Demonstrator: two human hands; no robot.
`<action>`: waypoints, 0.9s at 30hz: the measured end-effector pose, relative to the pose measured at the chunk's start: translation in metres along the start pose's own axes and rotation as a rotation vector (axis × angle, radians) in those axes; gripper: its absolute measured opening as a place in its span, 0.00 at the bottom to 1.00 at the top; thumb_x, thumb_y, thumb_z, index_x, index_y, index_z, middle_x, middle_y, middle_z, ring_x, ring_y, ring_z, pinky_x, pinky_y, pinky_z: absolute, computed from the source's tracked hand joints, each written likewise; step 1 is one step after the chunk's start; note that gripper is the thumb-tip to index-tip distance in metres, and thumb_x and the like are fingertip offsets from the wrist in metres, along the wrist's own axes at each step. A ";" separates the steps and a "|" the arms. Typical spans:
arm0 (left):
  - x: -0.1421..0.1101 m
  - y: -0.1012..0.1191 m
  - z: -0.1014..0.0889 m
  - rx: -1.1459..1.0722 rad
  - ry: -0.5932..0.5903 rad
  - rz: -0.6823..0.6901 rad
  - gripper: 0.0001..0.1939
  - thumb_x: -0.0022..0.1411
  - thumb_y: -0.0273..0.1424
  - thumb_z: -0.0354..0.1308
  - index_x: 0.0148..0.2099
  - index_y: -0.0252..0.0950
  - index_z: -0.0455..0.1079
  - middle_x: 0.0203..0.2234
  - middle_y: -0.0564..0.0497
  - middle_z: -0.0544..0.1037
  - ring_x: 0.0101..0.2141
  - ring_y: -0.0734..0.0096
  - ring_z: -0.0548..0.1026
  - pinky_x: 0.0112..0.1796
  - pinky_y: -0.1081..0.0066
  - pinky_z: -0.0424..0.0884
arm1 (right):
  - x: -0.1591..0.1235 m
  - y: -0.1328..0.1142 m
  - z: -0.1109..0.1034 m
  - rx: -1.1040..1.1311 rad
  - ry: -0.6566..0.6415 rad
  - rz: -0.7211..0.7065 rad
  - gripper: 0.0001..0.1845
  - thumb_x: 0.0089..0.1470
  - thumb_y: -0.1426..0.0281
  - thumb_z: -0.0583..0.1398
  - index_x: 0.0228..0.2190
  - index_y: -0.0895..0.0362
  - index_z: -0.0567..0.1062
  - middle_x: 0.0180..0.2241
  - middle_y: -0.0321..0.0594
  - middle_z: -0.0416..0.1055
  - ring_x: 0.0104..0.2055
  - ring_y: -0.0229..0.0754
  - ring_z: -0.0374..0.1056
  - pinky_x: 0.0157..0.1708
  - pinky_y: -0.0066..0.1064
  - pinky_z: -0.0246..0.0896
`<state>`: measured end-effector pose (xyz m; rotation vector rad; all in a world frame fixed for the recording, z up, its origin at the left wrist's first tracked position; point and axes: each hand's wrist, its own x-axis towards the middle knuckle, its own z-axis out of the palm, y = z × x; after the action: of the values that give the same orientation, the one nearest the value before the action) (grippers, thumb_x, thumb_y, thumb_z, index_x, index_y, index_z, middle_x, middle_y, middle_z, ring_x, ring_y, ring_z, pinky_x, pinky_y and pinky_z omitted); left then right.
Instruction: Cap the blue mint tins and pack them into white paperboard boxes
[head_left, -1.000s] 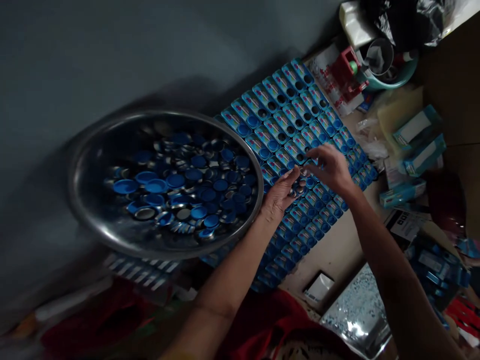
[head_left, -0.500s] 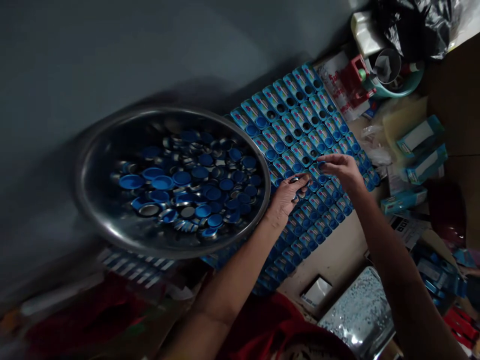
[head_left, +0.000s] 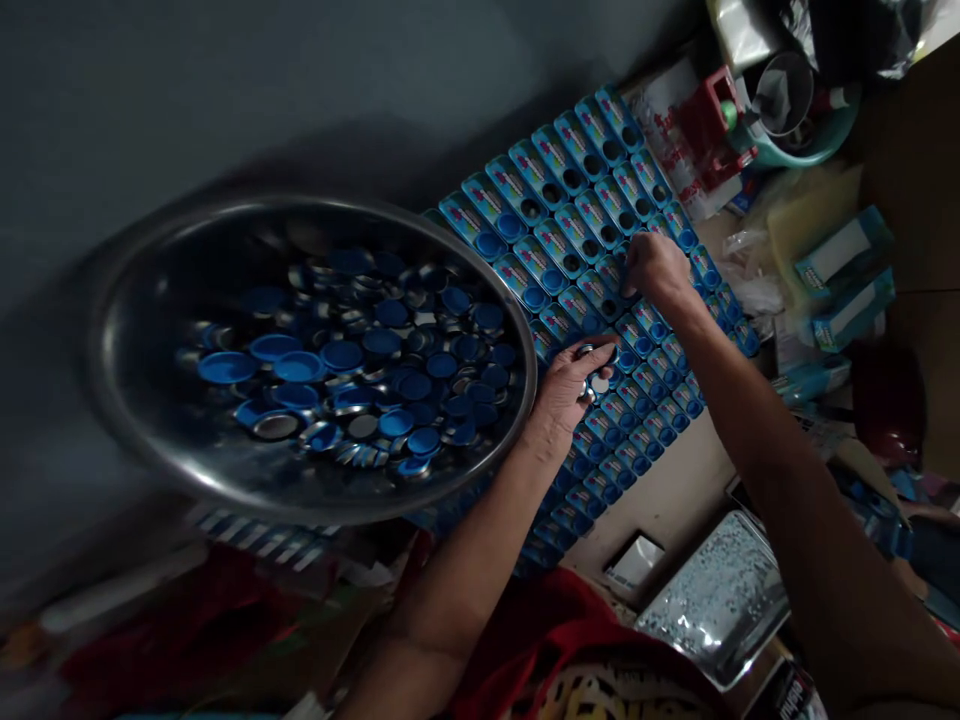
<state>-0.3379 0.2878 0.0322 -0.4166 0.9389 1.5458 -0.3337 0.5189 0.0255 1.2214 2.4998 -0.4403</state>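
Clasping several small round lids (head_left: 600, 384) in curled fingers of left hand (head_left: 571, 384); more in steel basin (head_left: 165, 400). Can't tell pinch of right hand (head_left: 660, 268), with fingertips hidden over blue packs (head_left: 555, 240). Probably light, stiff, slick: take by rim.

A plain grey-blue wall (head_left: 225, 90) fills the upper left, smooth and dim, with a soft dark shadow (head_left: 390, 150) across it. The light is low and uneven; a pale, brighter patch (head_left: 941, 25) shows in the top right corner. A table (head_left: 675, 465) with a cream top stands against the wall, its bare part slanting through the view. At the far right is a dark brown surface (head_left: 919, 390) crossed by a thin line; whether floor or panel, I cannot tell. Red cloth (head_left: 187, 620) lies blurred in the gloom at lower left.
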 end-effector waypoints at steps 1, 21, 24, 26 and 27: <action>-0.001 -0.001 0.000 -0.009 0.018 -0.002 0.18 0.43 0.30 0.80 0.37 0.33 0.81 0.27 0.55 0.78 0.23 0.84 0.71 0.21 0.82 0.61 | -0.003 0.000 -0.003 -0.015 0.000 0.013 0.11 0.43 0.71 0.74 0.31 0.53 0.80 0.35 0.39 0.78 0.45 0.53 0.74 0.44 0.40 0.68; -0.018 -0.016 -0.006 -0.088 0.077 0.004 0.19 0.50 0.39 0.78 0.38 0.35 0.78 0.29 0.54 0.80 0.24 0.81 0.72 0.24 0.78 0.63 | -0.117 -0.001 0.018 0.484 0.166 -0.061 0.11 0.53 0.68 0.64 0.37 0.53 0.86 0.38 0.41 0.81 0.42 0.46 0.77 0.46 0.36 0.71; -0.020 -0.014 -0.007 -0.118 0.095 -0.031 0.12 0.54 0.36 0.71 0.36 0.35 0.76 0.28 0.52 0.81 0.26 0.74 0.78 0.25 0.76 0.67 | -0.094 -0.019 0.009 0.108 0.127 -0.069 0.15 0.56 0.73 0.61 0.41 0.50 0.87 0.45 0.43 0.82 0.48 0.49 0.78 0.50 0.38 0.70; -0.020 -0.014 -0.009 -0.122 0.088 -0.073 0.09 0.55 0.35 0.68 0.35 0.36 0.75 0.27 0.50 0.81 0.29 0.69 0.81 0.25 0.75 0.69 | -0.084 -0.029 0.007 -0.021 0.061 -0.034 0.17 0.58 0.74 0.61 0.43 0.48 0.86 0.46 0.44 0.83 0.50 0.52 0.78 0.48 0.38 0.71; -0.020 -0.015 -0.010 -0.116 0.081 -0.091 0.09 0.55 0.35 0.67 0.35 0.36 0.75 0.27 0.50 0.81 0.30 0.67 0.81 0.24 0.75 0.69 | -0.079 -0.033 0.006 -0.058 0.026 -0.013 0.16 0.57 0.74 0.62 0.43 0.48 0.85 0.46 0.44 0.83 0.50 0.53 0.78 0.47 0.39 0.71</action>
<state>-0.3224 0.2663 0.0359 -0.6008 0.8826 1.5137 -0.3129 0.4420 0.0572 1.1968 2.5254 -0.3553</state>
